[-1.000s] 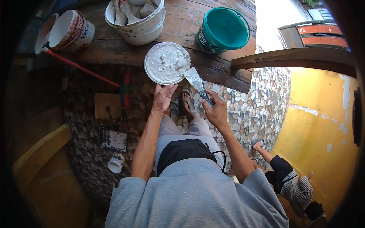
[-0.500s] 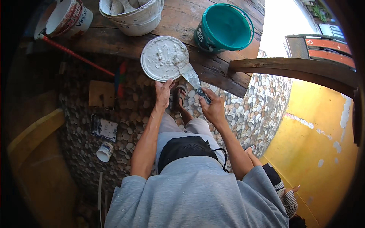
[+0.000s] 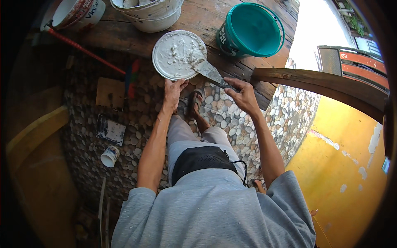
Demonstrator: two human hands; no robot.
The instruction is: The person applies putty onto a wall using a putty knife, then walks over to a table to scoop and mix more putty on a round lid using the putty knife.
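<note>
My left hand [image 3: 172,94] grips the near rim of a round white lid [image 3: 175,53], held at the edge of the wooden table. Lumpy white paste coats the lid's upper face. In my right hand [image 3: 242,95] is a putty knife [image 3: 211,73] with a dark handle, pinched between thumb and fingers. Its broad blade, smeared with white, points left and touches the paste at the lid's right side. A teal bucket [image 3: 254,31] stands on the table beyond my right hand.
The wooden table [image 3: 198,20] carries white stacked buckets [image 3: 155,18] and a stained white bucket [image 3: 78,14]. A red pole [image 3: 84,49] slants at left. A curved wooden beam [image 3: 314,78] juts out at right. On the pebble-patterned floor lie a white cup [image 3: 110,156] and a paint-stained tray [image 3: 111,129].
The lid has risen slightly away from me in my left hand. My right hand has moved up and right, and the putty knife now lies flatter across the lid's edge.
</note>
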